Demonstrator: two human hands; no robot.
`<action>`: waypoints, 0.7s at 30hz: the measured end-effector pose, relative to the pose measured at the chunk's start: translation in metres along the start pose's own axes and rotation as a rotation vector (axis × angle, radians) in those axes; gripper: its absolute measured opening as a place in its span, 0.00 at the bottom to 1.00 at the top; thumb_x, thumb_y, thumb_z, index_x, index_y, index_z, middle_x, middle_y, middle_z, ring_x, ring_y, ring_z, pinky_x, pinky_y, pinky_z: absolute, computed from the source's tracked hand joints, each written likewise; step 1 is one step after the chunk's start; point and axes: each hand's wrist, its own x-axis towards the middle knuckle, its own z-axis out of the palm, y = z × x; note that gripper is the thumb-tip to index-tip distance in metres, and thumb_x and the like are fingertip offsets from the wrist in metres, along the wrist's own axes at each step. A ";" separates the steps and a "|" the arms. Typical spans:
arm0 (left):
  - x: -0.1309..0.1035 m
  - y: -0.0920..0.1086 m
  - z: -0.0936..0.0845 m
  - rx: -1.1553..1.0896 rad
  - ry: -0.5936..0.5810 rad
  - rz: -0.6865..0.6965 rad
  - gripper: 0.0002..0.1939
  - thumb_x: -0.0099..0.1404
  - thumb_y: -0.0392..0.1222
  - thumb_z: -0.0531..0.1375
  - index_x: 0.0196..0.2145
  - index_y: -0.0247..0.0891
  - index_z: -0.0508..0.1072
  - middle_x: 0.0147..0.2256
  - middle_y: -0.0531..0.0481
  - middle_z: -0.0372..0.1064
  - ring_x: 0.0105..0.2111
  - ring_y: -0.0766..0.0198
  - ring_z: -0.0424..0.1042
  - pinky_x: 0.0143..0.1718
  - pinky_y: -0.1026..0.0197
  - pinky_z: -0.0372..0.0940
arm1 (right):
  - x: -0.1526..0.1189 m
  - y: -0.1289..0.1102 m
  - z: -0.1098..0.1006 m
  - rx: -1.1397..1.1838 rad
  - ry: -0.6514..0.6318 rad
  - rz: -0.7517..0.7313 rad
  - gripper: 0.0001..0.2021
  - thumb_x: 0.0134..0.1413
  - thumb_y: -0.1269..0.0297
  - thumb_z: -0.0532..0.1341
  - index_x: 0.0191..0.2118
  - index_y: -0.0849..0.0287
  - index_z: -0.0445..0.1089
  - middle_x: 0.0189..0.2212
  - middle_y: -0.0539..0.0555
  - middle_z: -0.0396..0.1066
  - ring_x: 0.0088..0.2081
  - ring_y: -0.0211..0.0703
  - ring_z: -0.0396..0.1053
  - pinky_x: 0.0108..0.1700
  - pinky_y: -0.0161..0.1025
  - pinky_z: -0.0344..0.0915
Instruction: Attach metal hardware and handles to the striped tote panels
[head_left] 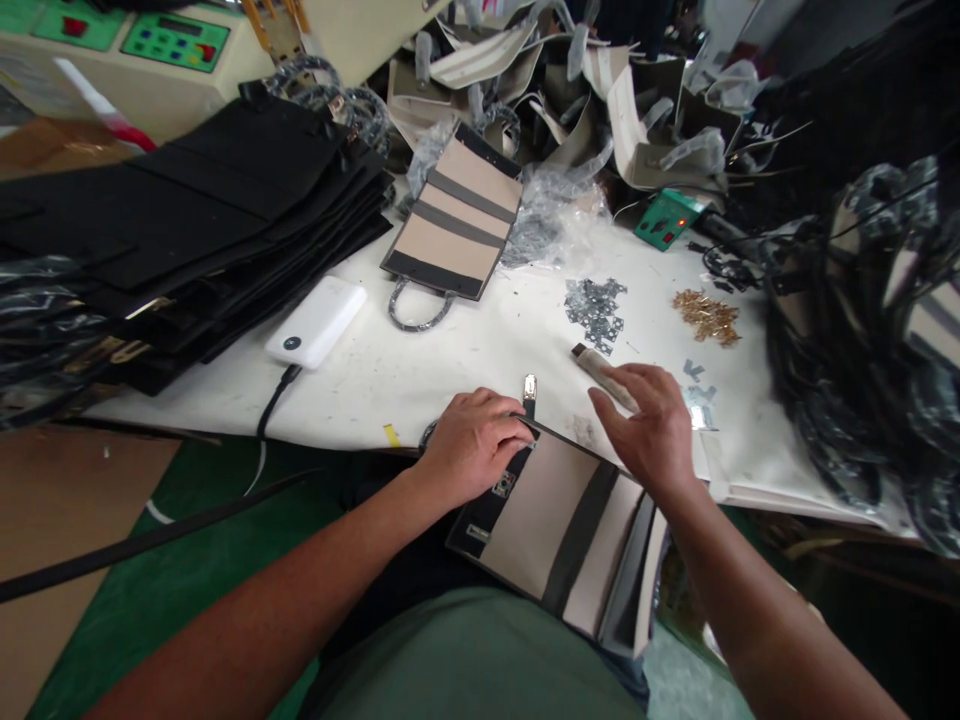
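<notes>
Panel (544,510) lies at the bench (480,350)'s near edge, its corner pinched in the left hand (478,440)'s grip. Right hand (654,425)'s grip spreads around a stick (598,370), near metal plates (594,308).

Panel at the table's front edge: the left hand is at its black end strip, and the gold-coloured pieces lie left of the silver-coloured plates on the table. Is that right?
Not quite: the head view shows the gold-coloured pieces lying right of the silver-coloured plates. The left hand is indeed at the black end strip of the panel.
</notes>
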 end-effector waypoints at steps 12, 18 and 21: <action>0.000 0.002 0.000 0.022 -0.011 -0.024 0.06 0.68 0.40 0.64 0.39 0.51 0.82 0.48 0.54 0.78 0.48 0.56 0.70 0.47 0.51 0.61 | 0.025 0.008 0.003 0.366 -0.042 0.257 0.20 0.59 0.57 0.58 0.55 0.54 0.69 0.39 0.55 0.73 0.39 0.50 0.72 0.43 0.48 0.68; 0.002 0.000 0.001 0.010 -0.003 -0.049 0.07 0.67 0.40 0.65 0.38 0.53 0.83 0.46 0.58 0.79 0.47 0.57 0.71 0.46 0.51 0.61 | -0.004 -0.055 -0.015 1.313 0.177 0.467 0.04 0.52 0.61 0.54 0.34 0.53 0.61 0.29 0.47 0.58 0.28 0.39 0.65 0.34 0.42 0.67; 0.002 0.001 0.001 0.015 -0.001 -0.044 0.07 0.67 0.40 0.66 0.39 0.53 0.83 0.45 0.58 0.79 0.47 0.57 0.71 0.46 0.51 0.61 | -0.009 -0.074 -0.002 1.436 0.292 0.562 0.13 0.58 0.59 0.56 0.26 0.55 0.54 0.23 0.43 0.49 0.20 0.33 0.52 0.25 0.35 0.57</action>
